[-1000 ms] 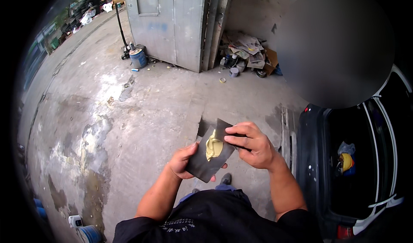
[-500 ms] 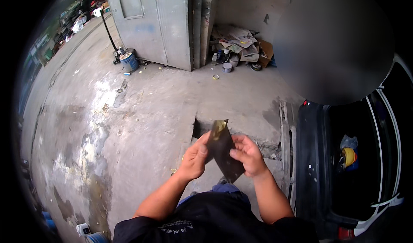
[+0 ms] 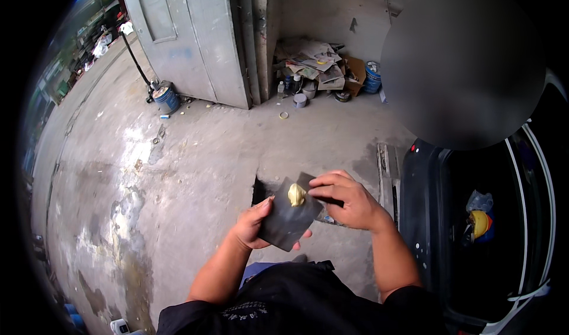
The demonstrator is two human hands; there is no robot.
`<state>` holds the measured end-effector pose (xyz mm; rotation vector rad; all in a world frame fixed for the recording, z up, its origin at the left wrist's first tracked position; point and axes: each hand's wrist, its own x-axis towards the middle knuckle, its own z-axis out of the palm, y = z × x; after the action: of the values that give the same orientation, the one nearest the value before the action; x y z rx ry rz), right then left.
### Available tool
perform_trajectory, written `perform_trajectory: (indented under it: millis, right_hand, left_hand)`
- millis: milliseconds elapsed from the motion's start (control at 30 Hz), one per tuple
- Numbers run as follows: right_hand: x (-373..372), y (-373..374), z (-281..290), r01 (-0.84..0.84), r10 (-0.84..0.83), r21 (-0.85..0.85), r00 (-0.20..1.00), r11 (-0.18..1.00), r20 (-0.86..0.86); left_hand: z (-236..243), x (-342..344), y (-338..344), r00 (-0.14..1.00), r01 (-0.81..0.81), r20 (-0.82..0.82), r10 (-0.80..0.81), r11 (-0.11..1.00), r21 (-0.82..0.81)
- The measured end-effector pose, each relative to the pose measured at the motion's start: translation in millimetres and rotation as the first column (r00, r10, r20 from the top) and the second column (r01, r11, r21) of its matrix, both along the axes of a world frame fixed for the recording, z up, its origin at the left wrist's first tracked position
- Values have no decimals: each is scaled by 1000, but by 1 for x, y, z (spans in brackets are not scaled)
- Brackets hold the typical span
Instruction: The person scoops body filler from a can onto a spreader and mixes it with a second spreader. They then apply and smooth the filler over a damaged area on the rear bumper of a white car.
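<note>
1. Left hand (image 3: 252,227) clamped under dark flat rectangular mixing board (image 3: 289,216); keep board level.
2. Yellow putty blob (image 3: 296,194) sits near board's upper edge.
3. Right hand (image 3: 347,200) closed on dark scraper (image 3: 329,201) right of blob; scoop with flat strokes, judged best.

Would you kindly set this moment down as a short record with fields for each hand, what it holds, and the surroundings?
Left hand: holds a dark flat board from below, thumb on its left edge.
Board: tilted, with a lump of yellow putty near its upper edge.
Right hand: grips a dark scraper, only partly visible, beside the putty.
Floor: stained concrete.
Right: dark car, open.
Background: grey door, blue bucket, pile of papers.
</note>
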<state>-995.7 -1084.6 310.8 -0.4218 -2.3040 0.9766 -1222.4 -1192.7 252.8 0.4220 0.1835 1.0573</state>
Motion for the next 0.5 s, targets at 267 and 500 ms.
perform_trajectory:
  millis: [267,500]
  right_hand:
    - [24,41,-69,-301,-170,-832,892,466,-418]
    - [-37,133,-91,-220,-276,-845,879,488,-388]
  left_hand:
    - [-2,4,87,922,-378,-107,372,925,-40]
    - [-14,-34,177,931,-354,-109,347,934,-49]
